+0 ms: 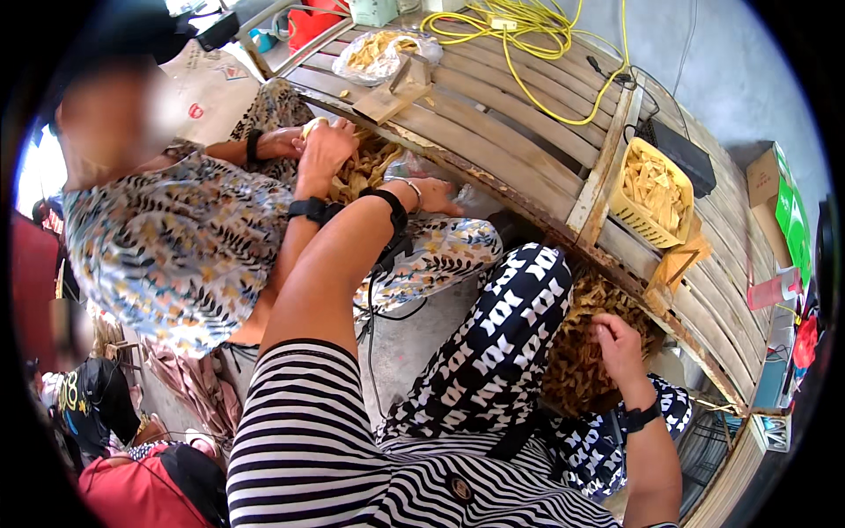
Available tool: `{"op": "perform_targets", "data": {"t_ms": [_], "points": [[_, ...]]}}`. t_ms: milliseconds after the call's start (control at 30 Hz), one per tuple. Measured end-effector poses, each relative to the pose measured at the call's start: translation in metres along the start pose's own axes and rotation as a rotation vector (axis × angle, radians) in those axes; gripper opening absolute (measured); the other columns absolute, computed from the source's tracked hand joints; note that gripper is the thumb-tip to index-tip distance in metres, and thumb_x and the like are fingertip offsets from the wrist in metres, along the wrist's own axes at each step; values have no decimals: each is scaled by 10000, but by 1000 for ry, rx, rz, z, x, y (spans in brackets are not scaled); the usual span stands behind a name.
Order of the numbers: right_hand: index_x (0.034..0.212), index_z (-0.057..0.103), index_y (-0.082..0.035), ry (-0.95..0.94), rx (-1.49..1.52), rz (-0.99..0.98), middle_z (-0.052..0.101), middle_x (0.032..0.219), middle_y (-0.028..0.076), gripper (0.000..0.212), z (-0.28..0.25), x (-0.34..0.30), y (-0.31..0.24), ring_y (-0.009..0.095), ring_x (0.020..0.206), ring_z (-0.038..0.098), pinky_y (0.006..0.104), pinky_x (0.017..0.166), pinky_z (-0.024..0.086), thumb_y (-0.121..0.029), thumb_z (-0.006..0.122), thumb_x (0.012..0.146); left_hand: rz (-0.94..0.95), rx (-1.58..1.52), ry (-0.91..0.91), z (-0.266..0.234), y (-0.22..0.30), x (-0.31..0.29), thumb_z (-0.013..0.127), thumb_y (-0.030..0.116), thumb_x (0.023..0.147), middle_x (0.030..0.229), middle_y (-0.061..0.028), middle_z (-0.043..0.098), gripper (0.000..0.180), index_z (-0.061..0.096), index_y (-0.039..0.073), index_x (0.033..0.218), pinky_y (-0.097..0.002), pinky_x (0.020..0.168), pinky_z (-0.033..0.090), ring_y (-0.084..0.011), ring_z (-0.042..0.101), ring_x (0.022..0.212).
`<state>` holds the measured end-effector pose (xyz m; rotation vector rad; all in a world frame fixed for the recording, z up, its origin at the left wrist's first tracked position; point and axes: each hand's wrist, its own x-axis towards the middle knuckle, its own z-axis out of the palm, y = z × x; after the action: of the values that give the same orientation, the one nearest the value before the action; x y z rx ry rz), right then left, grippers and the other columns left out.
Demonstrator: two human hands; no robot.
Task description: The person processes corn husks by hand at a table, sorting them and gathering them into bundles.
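Black-and-white striped top (308, 440), patterned trousers (502, 343), black wristbands (640, 416) on both arms

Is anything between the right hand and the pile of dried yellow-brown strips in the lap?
Nothing visible. The right hand already rests on the pile of strips, fingers curled into it. The left hand reaches away toward a co-worker's lap.

heap of tan dried strips (588, 352) in lap
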<state>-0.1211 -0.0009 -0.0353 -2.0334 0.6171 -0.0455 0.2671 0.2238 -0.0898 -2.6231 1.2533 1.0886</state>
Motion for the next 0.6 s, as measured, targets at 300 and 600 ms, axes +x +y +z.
{"op": "perform_targets", "data": {"t_ms": [300,600], "points": [[1316,404,-41,-337,329,-36,445,1327,114,406,71,75,59,214,1216,413,313,1027,307,-66,454,914,216,-123,-142,0,8,41,610,340,731,1298,-180,484,638,467,77,1295,-359,1003,361,-316,457,1205],[1057,579,-64,-104,-173,-212,598,1007,163,384,80,81,47,371,902,584,393,742,494,-85,637,678,193,-135,-183,0,-9,71,539,310,801,1361,-151,419,576,427,84,1319,-348,1040,319,-297,417,1239]]}}
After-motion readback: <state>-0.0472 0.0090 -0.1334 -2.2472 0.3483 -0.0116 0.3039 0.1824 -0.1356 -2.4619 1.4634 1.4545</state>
